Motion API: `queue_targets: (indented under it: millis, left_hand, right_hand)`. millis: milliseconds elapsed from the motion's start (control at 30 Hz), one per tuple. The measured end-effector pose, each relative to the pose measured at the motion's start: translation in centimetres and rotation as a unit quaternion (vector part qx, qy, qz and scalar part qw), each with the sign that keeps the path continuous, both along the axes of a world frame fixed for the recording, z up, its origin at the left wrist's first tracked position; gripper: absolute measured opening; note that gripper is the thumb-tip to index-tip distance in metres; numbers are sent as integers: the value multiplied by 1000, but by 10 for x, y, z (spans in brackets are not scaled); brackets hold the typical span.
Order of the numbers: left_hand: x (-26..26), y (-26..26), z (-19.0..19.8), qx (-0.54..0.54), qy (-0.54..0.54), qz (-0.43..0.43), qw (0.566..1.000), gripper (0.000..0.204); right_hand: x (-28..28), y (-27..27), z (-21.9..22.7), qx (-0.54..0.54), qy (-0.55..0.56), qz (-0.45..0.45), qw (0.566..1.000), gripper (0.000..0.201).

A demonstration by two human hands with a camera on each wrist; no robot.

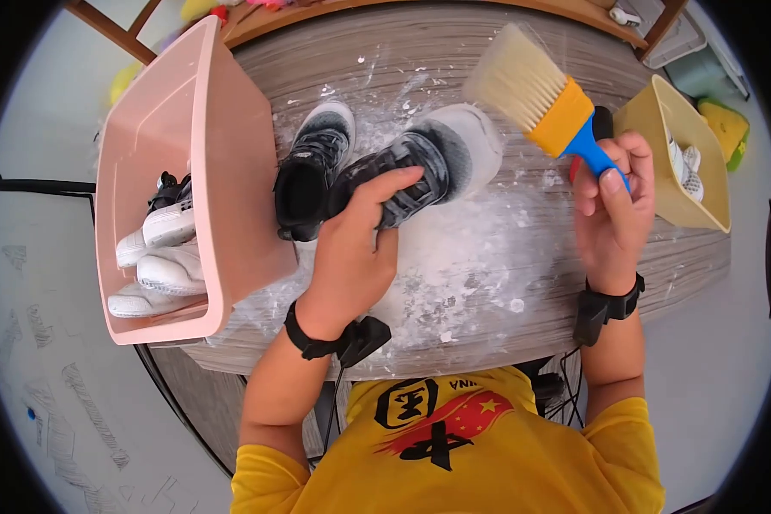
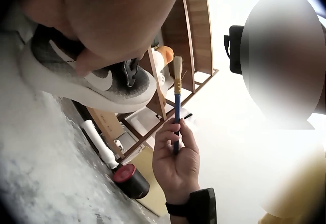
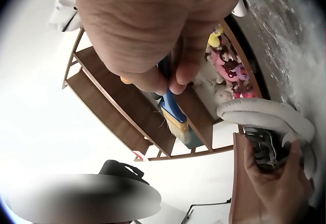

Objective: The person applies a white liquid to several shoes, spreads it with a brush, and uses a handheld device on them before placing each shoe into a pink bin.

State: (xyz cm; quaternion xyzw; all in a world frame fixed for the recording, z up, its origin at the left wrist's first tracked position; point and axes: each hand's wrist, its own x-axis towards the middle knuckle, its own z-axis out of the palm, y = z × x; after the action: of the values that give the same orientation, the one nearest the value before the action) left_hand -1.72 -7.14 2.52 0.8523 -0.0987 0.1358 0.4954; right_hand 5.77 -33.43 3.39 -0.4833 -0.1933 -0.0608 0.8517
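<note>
My left hand (image 1: 357, 248) grips a dark grey shoe (image 1: 403, 184) with a white-dusted toe, thumb and fingers round its upper. Beside it on the table stands a matching shoe (image 1: 315, 154), its opening towards me. To the right, my right hand (image 1: 615, 210) pinches the blue handle of a wide brush (image 1: 565, 107), its pale bristles raised near the shoe's toe without contact. In the left wrist view the held shoe (image 2: 86, 76) shows a white swoosh, and the brush (image 2: 178, 89) appears edge-on. The right wrist view shows the brush (image 3: 175, 114) below my fingertips.
A pink bin (image 1: 240, 180) with white shoes stands at the left. At the right is a yellow bin (image 1: 715, 201) holding light-coloured shoes. A black and red can (image 2: 133, 182) stands near the right hand. White powder covers much of the table (image 1: 454, 283); a wooden shelf (image 1: 317, 15) lies beyond.
</note>
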Motion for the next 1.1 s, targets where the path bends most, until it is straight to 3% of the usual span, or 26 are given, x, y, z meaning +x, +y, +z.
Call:
queue_targets:
  millis: [133, 233, 267, 367, 433, 667, 800, 900, 1100]
  left_hand:
    - [0, -3, 0, 40, -5, -63, 997, 48]
    - [-1, -3, 1, -9, 35, -95, 995, 52]
    - [0, -2, 2, -20, 48, -104, 993, 54]
    - [3, -6, -7, -308, 104, -144, 935, 65]
    - [3, -4, -3, -344, 136, -158, 916, 71]
    - [5, 7, -8, -386, 139, -160, 898, 75]
    - [8, 13, -11, -425, 142, -159, 880, 74]
    - [6, 6, -6, -550, 141, -184, 803, 69]
    - [7, 6, -10, -621, 143, -161, 753, 56]
  right_hand:
    - [-1, 5, 1, 17, 40, -34, 998, 37]
    - [-1, 3, 3, 59, 50, -19, 997, 31]
    - [-1, 2, 2, 27, 44, -31, 998, 30]
    - [-4, 1, -6, -71, -9, -76, 995, 26]
    - [-5, 2, -11, -140, -97, -120, 978, 23]
    - [-14, 10, -6, -114, -80, -71, 988, 21]
    - [-18, 13, -6, -97, -128, -62, 985, 22]
    - [-18, 14, -4, -102, -162, -61, 980, 21]
    - [-16, 13, -9, -92, -261, -83, 957, 19]
